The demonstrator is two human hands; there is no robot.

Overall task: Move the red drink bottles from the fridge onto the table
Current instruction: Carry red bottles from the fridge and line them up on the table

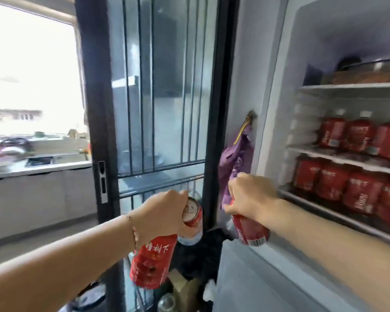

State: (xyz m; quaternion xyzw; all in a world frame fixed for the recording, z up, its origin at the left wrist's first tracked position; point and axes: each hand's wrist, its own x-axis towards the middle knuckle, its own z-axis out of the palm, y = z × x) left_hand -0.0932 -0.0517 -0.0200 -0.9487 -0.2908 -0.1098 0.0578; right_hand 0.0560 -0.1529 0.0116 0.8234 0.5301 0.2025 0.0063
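My left hand (164, 213) grips the neck of a red drink bottle (152, 262) that hangs down below it, in front of the dark door frame. My right hand (250, 197) holds a second red drink bottle (250, 230) by its top, just outside the open fridge (286, 64). More red bottles stand in rows on the middle shelf (356, 136) and the lower shelf (338, 181) at the right. The table is not in view.
A red can (193, 213) sits behind my left hand. A purple bag (235, 158) hangs on the fridge's side wall. A black-framed glass door (162, 97) stands centre. A kitchen counter (38, 167) runs at the left. Boxes and clutter lie on the floor below.
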